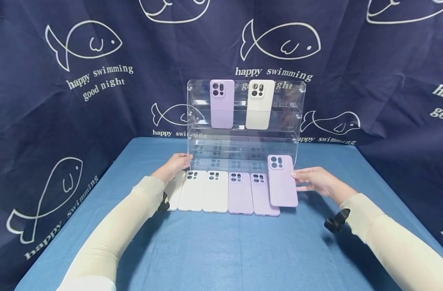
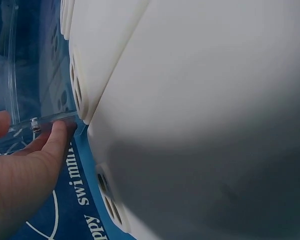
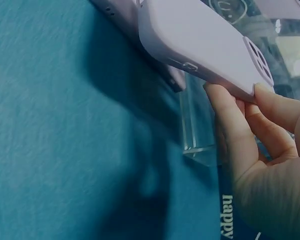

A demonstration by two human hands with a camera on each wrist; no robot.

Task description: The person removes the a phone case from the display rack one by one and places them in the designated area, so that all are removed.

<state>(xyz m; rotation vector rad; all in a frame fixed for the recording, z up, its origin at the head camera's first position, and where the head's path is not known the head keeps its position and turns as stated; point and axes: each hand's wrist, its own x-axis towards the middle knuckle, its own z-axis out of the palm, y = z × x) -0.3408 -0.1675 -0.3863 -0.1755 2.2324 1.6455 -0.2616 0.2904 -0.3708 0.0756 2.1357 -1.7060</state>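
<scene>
My right hand (image 1: 316, 180) pinches a light purple phone case (image 1: 282, 182) by its right edge, between thumb and fingers. The case is held upright, its camera cutouts at the top, and overlaps the right end of a row of cases. At the left side of a clear acrylic display stand (image 1: 243, 141), my left hand (image 1: 176, 163) grips the lower side panel with thumb and fingertips. Close by that hand in the left wrist view lies a white phone case (image 2: 200, 100). Two purple cases (image 1: 240, 196) lie right of the white cases (image 1: 216, 194) in the row.
Another purple case (image 1: 222, 107) and a white case (image 1: 259, 107) stand on an upper tier of the stand. A blue cloth (image 1: 221, 250) covers the table. Dark blue fabric with fish drawings (image 1: 98, 101) hangs behind and at both sides.
</scene>
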